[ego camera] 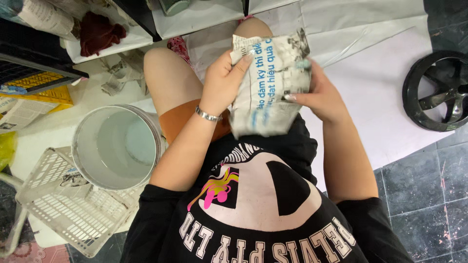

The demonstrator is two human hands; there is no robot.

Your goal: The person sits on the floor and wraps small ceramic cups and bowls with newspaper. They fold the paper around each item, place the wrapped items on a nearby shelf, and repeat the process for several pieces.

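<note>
Over the lap, the left hand and right hand both grip a newspaper-wrapped bundle, seemingly mid-wrapping. Smoothing loose paper edges calls for firm thumbs.

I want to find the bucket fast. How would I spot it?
Look left of the person's bare knee, on the floor. There stands the round white bucket, open on top, beside a white slotted basket. It alone is round with smooth walls.

Dark tiled floor at lower right carries a white sheet spread across the upper frame; on it sit a white bucket, a white plastic crate at lower left, and a black wheel at right
</note>
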